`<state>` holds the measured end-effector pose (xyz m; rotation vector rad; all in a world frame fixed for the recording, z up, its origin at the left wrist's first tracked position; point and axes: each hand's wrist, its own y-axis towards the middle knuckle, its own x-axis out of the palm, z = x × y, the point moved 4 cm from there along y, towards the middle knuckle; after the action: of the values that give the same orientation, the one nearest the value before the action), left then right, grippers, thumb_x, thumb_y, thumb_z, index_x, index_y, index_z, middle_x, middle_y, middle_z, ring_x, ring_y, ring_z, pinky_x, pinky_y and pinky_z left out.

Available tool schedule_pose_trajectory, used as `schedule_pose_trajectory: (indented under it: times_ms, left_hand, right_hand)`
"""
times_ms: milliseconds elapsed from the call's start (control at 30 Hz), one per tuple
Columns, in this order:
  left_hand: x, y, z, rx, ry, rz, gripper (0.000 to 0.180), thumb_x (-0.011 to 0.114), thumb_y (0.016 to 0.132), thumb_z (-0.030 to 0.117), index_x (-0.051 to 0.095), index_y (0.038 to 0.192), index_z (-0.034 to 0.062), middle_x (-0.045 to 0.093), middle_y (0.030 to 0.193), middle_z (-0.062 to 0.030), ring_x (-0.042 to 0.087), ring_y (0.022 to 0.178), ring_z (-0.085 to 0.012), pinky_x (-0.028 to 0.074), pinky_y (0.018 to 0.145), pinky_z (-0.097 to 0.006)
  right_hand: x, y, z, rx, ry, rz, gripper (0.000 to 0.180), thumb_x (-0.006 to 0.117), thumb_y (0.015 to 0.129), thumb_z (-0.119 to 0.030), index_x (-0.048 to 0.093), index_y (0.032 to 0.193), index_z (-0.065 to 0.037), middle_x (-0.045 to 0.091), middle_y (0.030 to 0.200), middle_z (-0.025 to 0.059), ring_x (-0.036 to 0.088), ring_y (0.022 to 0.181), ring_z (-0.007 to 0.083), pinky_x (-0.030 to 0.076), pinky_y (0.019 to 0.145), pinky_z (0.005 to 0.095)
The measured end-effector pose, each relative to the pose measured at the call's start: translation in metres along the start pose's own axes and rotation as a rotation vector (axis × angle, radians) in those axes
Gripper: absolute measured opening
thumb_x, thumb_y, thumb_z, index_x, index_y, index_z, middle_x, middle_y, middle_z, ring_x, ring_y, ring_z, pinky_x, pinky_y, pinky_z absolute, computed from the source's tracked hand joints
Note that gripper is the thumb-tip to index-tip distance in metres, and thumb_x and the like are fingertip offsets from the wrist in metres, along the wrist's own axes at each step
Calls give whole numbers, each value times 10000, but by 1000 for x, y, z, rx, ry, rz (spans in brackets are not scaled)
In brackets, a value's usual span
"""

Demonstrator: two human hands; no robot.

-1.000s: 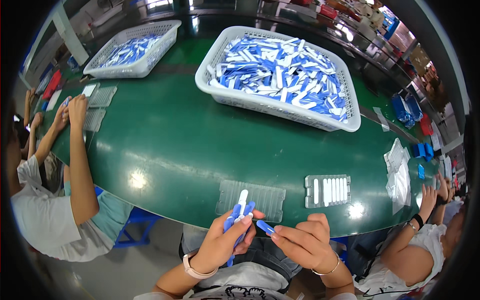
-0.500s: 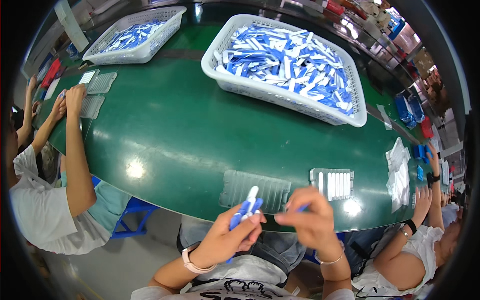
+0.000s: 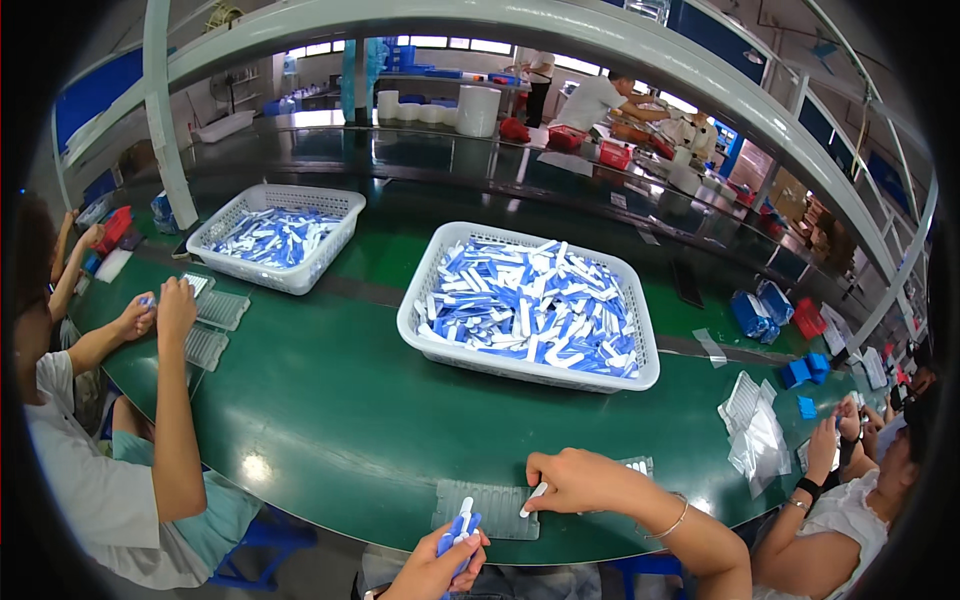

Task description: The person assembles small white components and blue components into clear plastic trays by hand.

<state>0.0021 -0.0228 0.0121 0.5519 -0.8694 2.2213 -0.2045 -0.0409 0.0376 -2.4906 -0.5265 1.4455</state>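
Right hand (image 3: 585,482) has its grip pinching a slim rounded white strip (image 3: 534,500) at the right end of the clear ribbed plastic tray (image 3: 492,503) on the green worktop (image 3: 350,440), can't tell if it's touching. I'd line it up with the grooves, light pressure. Left hand (image 3: 440,566) is wrapped round flat blue-and-white sticks (image 3: 461,532), best fanned loosely

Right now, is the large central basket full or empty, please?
Full, or nearly so: blue-and-white pieces lie heaped across the white basket.
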Motion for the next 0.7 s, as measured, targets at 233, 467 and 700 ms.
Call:
schedule_pose_trajectory:
  times_ms: [233,467,700]
  left_hand:
    - [-1,2,2,53,33,-22,161,494,947,207,524,942,48,480,630,-4,374,456,-60,287,417,-202]
    - [-5,9,-4,12,49,-38,143,481,941,157,508,957,18,497,644,-41,372,459,-77,295,422,-220]
    - [-12,15,-8,3,49,-13,138,468,945,135,495,962,1,501,642,-64,361,454,-77,287,408,-220]
  right_hand:
    - [-1,6,-11,31,-141,-180,603,717,699,-515,495,984,-32,612,711,126,619,695,301,460,603,400]
    - [2,21,7,28,-42,-217,546,747,681,-458,564,951,-20,624,732,106,624,717,287,471,613,384]
    - [-3,20,5,29,-63,-169,600,766,651,-469,540,954,-3,607,732,126,613,709,291,462,616,388]
